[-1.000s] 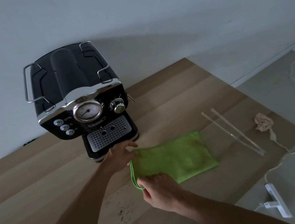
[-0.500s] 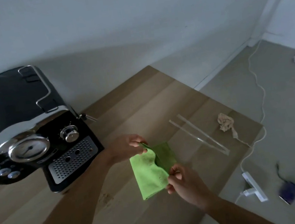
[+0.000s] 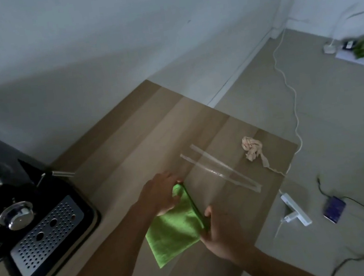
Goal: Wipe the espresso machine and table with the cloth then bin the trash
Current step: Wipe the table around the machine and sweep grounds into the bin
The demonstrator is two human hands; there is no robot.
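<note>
Now both hands are holding the green cloth [image 3: 173, 235] on the wooden table [image 3: 130, 145].
The right hand [image 3: 222, 232], nearest and at 5 o'clock of the cloth, is pinching the lower end of a raised fold, with its fingers closed together on the fabric. The left hand [image 3: 161, 197], at 12 o'clock of the cloth, is gripping the upper end of the same fold with curled fingers. The rest of the cloth is lying flat on the table. The espresso machine [image 3: 37, 228] is standing at 9 o'clock from the cloth, well apart, partly cut by the picture edge. Farther, at 1 o'clock, two clear plastic strips [image 3: 221, 172] are lying side by side, and beyond them a crumpled tissue [image 3: 251, 150] is sitting near the table edge.
</note>
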